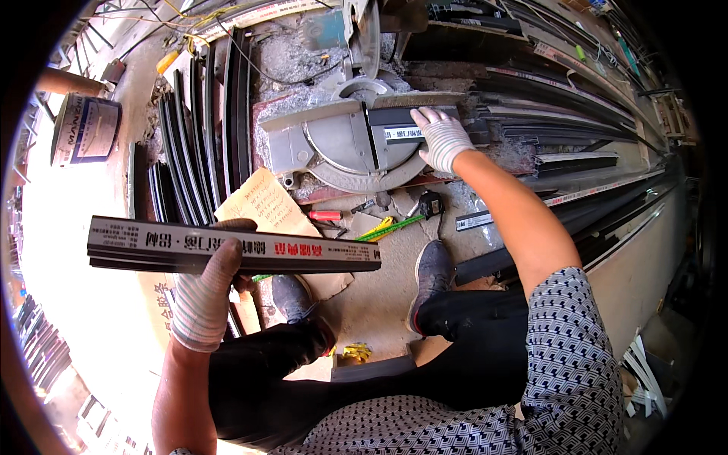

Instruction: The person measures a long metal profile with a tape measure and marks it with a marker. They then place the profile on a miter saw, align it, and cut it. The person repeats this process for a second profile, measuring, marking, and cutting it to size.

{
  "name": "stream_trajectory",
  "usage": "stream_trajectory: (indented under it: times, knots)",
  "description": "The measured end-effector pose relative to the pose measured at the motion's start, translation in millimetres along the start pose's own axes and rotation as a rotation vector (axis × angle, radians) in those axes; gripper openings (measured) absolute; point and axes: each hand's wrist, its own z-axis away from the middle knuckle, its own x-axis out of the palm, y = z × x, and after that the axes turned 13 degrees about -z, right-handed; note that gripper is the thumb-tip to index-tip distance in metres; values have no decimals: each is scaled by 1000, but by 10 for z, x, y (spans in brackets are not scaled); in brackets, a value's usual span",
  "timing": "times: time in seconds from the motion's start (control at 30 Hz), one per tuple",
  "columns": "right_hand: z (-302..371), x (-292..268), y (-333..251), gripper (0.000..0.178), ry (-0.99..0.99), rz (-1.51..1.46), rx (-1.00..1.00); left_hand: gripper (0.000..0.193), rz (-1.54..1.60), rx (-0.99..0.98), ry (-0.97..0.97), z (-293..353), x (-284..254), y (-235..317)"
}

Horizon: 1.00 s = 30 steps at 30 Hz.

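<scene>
My left hand (208, 292), in a striped work glove with dark fingertips, is closed around a short length of dark aluminium profile (303, 255) with a printed white protective film. The piece lies level across the view, above my left shoe. My right hand (444, 140), gloved too, rests with its fingers on another dark profile piece (394, 126) on the bed of a miter saw (334, 144). That piece lies along the saw's fence, its left end at the slot in the round table. The raised saw blade (368, 38) stands behind the bed.
Long dark profiles (197, 129) lie in rows at left, with more stacked profiles (576, 114) at right. A handwritten cardboard sheet (262, 205), a red-handled tool (325, 216) and a tape measure (430, 203) lie before the saw. A bucket (87, 129) stands far left; metal shavings cover the back.
</scene>
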Motion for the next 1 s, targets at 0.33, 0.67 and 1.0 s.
stream_trajectory:
  times: [0.33,0.67,1.0]
  knots:
    - [-160,162,48,52,-67,123,-114,58,-69,-35,-18,-182,67,30]
    - [343,-11,419,42,-322,-392,190,60,-53,1,-6,-146,76,174]
    - [-208,-1713,947,48,544,-1576,286,60,-44,50,9,-32,62,220]
